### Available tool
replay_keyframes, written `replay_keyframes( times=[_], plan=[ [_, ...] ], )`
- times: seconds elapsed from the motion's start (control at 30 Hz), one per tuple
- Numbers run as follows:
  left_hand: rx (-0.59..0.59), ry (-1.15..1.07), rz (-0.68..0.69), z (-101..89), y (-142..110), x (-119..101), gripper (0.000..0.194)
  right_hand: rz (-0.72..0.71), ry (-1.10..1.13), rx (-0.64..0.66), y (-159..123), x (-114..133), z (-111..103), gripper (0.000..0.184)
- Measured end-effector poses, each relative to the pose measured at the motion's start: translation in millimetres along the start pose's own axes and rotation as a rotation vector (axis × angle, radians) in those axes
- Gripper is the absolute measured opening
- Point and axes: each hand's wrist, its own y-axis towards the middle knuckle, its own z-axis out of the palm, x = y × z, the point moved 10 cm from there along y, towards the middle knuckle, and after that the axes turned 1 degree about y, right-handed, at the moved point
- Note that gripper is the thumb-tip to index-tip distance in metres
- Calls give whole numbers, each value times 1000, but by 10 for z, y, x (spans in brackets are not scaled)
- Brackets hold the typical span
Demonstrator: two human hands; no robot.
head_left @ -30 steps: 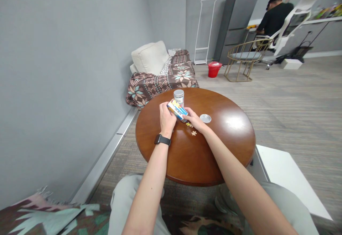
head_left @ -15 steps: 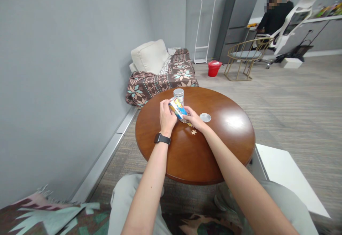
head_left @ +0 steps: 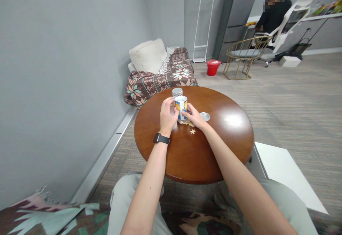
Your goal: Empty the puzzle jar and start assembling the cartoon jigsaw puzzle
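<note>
A printed tin can [head_left: 181,108] in blue, yellow and white stands nearly upright between my hands, its open rim facing up. My left hand [head_left: 167,115] is curled against its left side, with the thumb near the front. From the right, my right hand [head_left: 195,116] grips the can with thumb and fingers. Around the can's base lie several jigsaw puzzle pieces [head_left: 190,124], partly hidden by the can and my fingers. A single puzzle piece [head_left: 192,131] lies closer to me. Right of my hand rests a round silver lid [head_left: 205,116]. A second, lidded tin [head_left: 177,92] stands just behind.
All this is on a round brown wooden table [head_left: 224,146]. A white box or low cabinet [head_left: 288,174] stands at its right. Beyond are a covered sofa [head_left: 181,67], a red bin [head_left: 213,67], a gold-framed chair [head_left: 244,54] and a seated person [head_left: 275,15].
The can has gone from tilted, bottom toward me, to nearly upright with its open rim up. Both my hands have stayed around it.
</note>
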Motion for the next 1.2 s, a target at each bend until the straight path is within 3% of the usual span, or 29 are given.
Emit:
replay_keyframes(
  times=[0.33,0.6,0.73,0.93,1.07,1.2],
  plan=[
    [21,-73,-112,53,-9,124,24,-121,6,-147,-21,228,-191,55],
    [105,-290,-174,150,-21,148,21,-100,-28,-142,-26,261,-160,59],
    [126,-542,-315,301,-72,254,45,-89,-98,-140,-21,261,-150,61],
    [30,-814,-515,366,-112,440,66,-45,-160,-155,-13,219,-190,56],
    [-13,-886,-579,338,-100,540,47,-12,6,-150,-24,220,-211,51],
    [-71,-1009,-759,378,-171,733,37,22,171,-231,-50,195,-326,37]
  ],
)
